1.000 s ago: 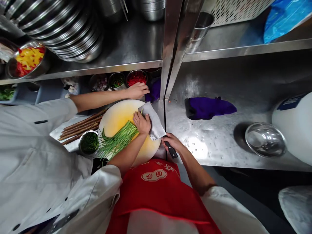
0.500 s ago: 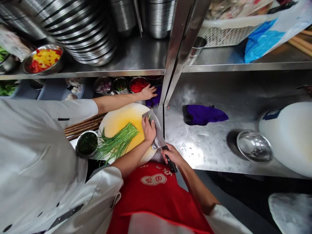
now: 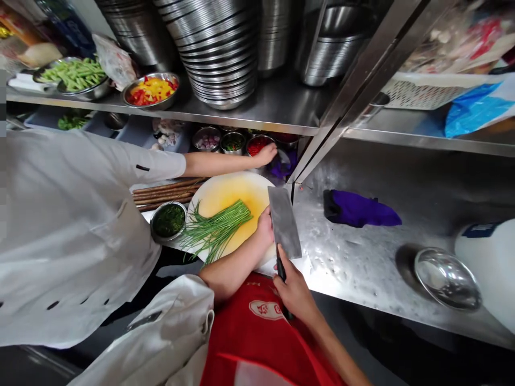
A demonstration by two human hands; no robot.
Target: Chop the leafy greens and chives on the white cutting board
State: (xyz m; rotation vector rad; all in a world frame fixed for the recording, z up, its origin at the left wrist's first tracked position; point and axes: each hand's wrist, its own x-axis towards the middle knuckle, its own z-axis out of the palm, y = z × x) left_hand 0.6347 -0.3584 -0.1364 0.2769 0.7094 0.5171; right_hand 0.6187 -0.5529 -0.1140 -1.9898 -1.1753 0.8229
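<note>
Two hands meet at a cleaver (image 3: 286,222), whose broad blade covers the fingers of the left hand (image 3: 265,227); how far open that hand is, or whether it holds anything, I cannot tell. Its forearm hides the near right part of the board (image 3: 225,185). The lower end of the cleaver's handle is hard to make out against the red apron (image 3: 257,343). A tub (image 3: 491,273) is cut off by the right edge, and a stack of bowls (image 3: 225,69) on the far shelf by the top. A purple cloth (image 3: 286,167) below the shelf is half lost in shadow.

The right hand (image 3: 295,287) is closed round the handle, forefinger stretched toward the blade, which stands over the right side of the board. The chives (image 3: 223,228) lie on the board to the left of both hands, apart from the blade, cut ends toward the left hand and loose tips spreading over the near left edge, beside a cup of greens (image 3: 154,230).

A co-worker's hand (image 3: 266,154) is beside the chillies (image 3: 256,147), beyond the board. To the right, a second cloth (image 3: 368,209) and a steel bowl (image 3: 446,276) rest on the table (image 3: 362,257).
</note>
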